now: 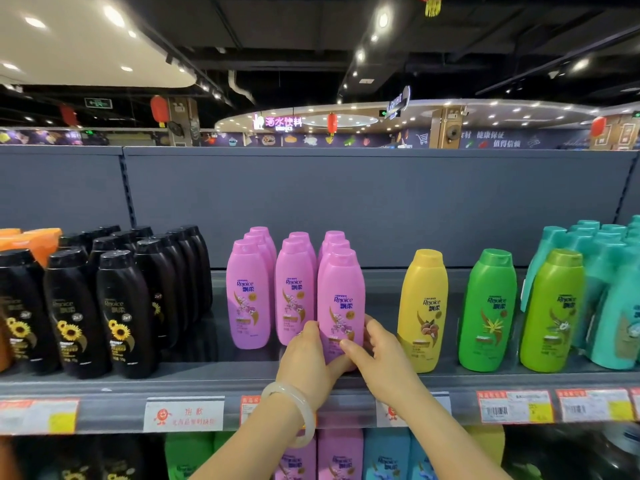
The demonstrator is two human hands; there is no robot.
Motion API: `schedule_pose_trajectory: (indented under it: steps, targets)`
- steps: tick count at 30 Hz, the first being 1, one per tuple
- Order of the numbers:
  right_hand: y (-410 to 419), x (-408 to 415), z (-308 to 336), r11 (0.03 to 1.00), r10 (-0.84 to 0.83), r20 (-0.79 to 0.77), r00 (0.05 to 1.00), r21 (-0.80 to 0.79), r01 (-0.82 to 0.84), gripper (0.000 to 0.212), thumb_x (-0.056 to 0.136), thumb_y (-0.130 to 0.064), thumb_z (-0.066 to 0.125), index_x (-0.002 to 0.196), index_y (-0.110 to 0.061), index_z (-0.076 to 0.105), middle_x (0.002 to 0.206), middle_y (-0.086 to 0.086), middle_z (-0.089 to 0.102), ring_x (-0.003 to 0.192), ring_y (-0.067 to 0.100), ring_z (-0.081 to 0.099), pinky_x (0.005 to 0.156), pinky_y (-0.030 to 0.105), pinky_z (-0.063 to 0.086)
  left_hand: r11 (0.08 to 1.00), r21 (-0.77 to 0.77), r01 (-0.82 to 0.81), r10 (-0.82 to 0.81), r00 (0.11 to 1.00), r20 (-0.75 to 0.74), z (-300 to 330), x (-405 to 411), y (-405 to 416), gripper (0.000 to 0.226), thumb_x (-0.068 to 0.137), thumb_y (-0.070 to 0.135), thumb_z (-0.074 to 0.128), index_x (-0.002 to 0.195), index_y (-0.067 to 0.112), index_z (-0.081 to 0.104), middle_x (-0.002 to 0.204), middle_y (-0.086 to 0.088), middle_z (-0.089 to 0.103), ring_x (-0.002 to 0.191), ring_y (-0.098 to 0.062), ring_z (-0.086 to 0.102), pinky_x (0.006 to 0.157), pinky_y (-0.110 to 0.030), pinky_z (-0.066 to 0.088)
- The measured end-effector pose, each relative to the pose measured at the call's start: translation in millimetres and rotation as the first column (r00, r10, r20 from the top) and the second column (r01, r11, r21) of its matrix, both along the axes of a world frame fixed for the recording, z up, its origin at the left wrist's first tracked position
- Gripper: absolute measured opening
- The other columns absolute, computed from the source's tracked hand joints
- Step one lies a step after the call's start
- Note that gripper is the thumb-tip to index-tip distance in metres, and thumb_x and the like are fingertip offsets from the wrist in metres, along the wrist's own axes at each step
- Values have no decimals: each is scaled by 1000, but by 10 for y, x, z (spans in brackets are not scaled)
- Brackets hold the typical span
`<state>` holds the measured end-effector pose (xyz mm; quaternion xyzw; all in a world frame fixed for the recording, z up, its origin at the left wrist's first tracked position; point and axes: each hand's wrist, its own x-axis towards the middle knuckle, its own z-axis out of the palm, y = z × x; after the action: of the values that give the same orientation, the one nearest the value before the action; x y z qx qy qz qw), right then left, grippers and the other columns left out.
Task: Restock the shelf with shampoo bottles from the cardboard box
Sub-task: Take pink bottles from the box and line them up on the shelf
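A pink shampoo bottle (341, 299) stands upright at the front of the grey shelf (194, 382), heading the right-hand pink row. My left hand (306, 362) grips its lower left side, thumb under the base area. My right hand (375, 355) holds its lower right side, fingers curled round the bottle. Two more rows of pink bottles (273, 282) stand just left and behind it. The cardboard box is out of view.
Black sunflower bottles (104, 306) fill the shelf's left part. A yellow bottle (422, 310), green bottles (488, 310) and teal bottles (609, 282) stand to the right. Bare shelf lies between the pink and yellow bottles. Price tags (512, 407) line the shelf edge; more bottles sit below.
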<state>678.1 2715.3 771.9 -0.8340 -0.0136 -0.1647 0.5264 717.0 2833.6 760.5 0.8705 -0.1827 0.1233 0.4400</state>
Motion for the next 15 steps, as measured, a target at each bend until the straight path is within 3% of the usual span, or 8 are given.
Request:
schedule_pose_trajectory:
  steps: [9,11,13,15]
  targets:
    - [-54,15,-19,1000,15,17,1000,-9,-15,45,89,-21,59,132,-24,44,110,-16,59,105,4,58,84,18,48,999,26,-31,30,1000,8,28,-50,-22,41,77,41,69,102,16,49,100,2,64,91,-17,61,83,-35,53]
    - [-71,-11,2,999,38,28,999,18,-39,47,89,-19,59,132,-22,43,110,-16,57,101,-2,57,82,13,47,999,-36,-4,5,999,32,55,-93,-13,45,75,37,72,108,18,49,103,5,63,94,-13,60,84,-28,52]
    - [-66,-48,-29,992,50,62,997,117,-57,51,88,-15,60,135,-16,39,116,-11,56,97,-7,54,80,7,48,993,-119,-1,12,996,91,48,-174,31,53,75,32,74,120,19,47,108,13,56,100,-5,53,83,-10,44]
    - [-23,-114,-125,986,-62,189,980,162,32,54,88,-17,61,136,-14,38,130,-2,50,109,0,50,93,14,44,988,-138,-65,85,985,148,-40,-270,120,62,80,31,70,133,20,39,119,13,46,114,-2,43,91,-5,31]
